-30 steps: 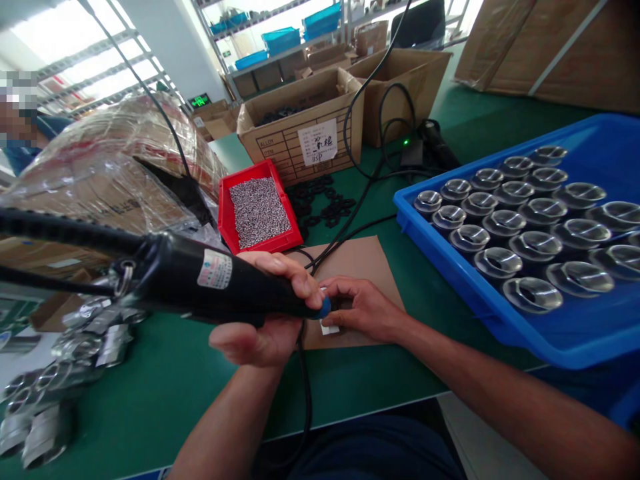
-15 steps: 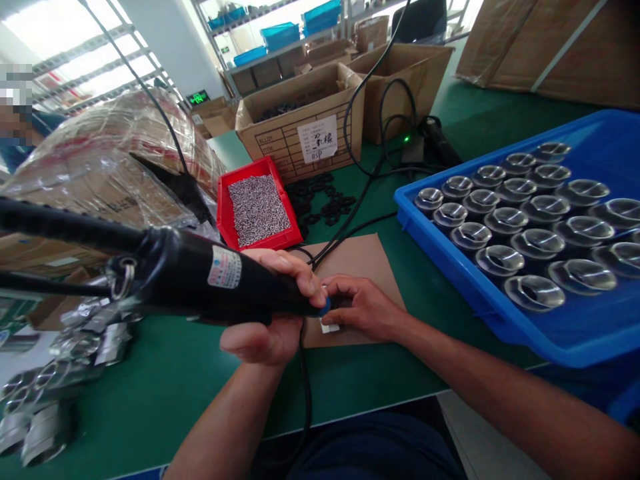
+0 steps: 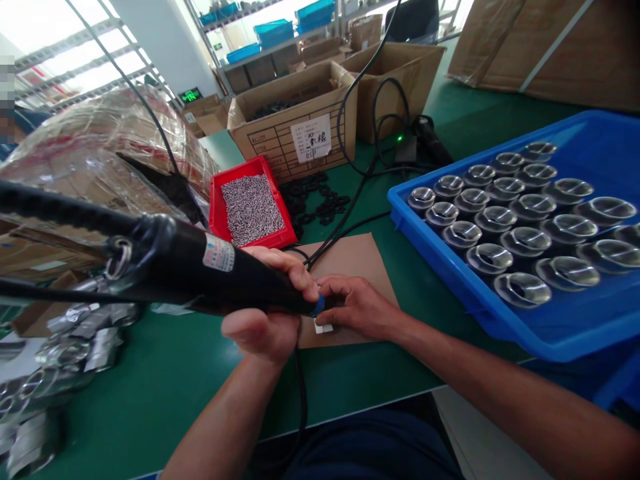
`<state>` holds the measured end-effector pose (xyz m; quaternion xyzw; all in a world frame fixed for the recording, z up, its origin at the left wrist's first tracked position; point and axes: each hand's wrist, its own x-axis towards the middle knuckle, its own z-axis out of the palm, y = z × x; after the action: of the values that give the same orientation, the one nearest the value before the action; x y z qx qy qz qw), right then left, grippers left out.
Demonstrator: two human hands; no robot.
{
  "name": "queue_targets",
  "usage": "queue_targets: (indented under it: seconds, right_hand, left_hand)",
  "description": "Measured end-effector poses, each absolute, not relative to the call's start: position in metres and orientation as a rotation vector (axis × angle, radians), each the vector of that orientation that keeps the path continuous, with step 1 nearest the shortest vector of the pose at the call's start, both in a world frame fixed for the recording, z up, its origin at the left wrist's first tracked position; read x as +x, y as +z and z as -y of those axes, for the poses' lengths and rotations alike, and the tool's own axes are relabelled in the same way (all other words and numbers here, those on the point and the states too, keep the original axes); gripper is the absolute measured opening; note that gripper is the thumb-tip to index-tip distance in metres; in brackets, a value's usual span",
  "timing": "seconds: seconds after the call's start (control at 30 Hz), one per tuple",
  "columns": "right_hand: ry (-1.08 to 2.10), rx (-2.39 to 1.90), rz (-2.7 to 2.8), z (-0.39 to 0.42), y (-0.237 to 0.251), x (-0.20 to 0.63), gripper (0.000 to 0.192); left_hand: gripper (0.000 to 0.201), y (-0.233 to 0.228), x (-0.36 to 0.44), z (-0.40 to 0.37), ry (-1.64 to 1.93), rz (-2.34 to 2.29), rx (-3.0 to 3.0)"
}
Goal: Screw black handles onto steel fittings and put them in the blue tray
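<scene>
While you look down through the head camera, your left hand (image 3: 270, 313) is wrapped tight around the black electric screwdriver (image 3: 200, 270), whose body runs off toward nine o'clock and whose blue tip (image 3: 318, 305) points down at the middle of the view. Your right hand (image 3: 357, 307) rests on the brown cardboard sheet (image 3: 357, 257), fingers curled and pressed together over a small part right at the tip; the part itself is hidden, with only a bit of white (image 3: 323, 328) showing under your fingers. At eleven o'clock from your hands sits a red bin of small screws (image 3: 250, 208), with black rings (image 3: 317, 197) scattered just beside it. At three o'clock the blue tray (image 3: 450, 273) holds rows of metal cups (image 3: 520, 227). At eight o'clock, loose metal parts (image 3: 75, 340) lie on the green table (image 3: 150, 373).
</scene>
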<state>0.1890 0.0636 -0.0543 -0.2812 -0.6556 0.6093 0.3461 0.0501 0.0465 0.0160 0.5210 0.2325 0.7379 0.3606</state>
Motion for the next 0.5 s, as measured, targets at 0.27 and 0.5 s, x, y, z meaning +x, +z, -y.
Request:
queue_targets:
  seconds: [0.27, 0.5]
  right_hand:
    - [1.601, -0.754, 1.694, -0.062, -0.057, 0.189, 0.026]
    - [1.517, -0.802, 1.77, -0.062, -0.062, 0.19, 0.033]
  left_hand:
    - [0.077, 0.019, 0.052, -0.043, 1.92, -0.646, 1.242]
    - [0.076, 0.026, 0.035, -0.043, 1.973, -0.665, 1.282]
